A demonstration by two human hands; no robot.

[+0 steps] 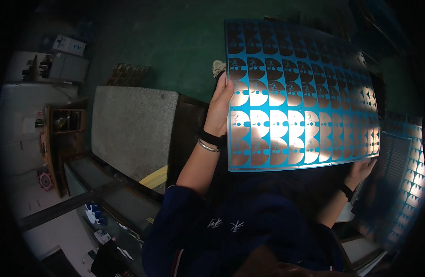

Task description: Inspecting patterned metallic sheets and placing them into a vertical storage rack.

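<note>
1. blue panel [300, 97]: large flat sheet printed with rows of shiny copper-coloured half-round shapes, held up in front of the camera, tilted slightly, filling the upper right of the view.
2. left hand [219, 111]: on the panel's left edge, palm against the side, fingers wrapped behind where they cannot be seen; thumb tip at the edge near the top. hand closed on the edge, holding it.
3. left wrist carries a dark band and a thin metal bangle [208, 146]; dark blue sleeve [175, 217] pushed up the forearm.
4. right hand [362, 168]: at the panel's lower right corner, mostly hidden beneath the sheet; it supports the corner, but how far the fingers are curled cannot be told. dark band on that wrist.
5. more blue panels [413, 161] of the same pattern at far right, behind the held one.
6. grey stone slab [131, 127] lies to the left, below the left hand, well apart from the panel.
</note>
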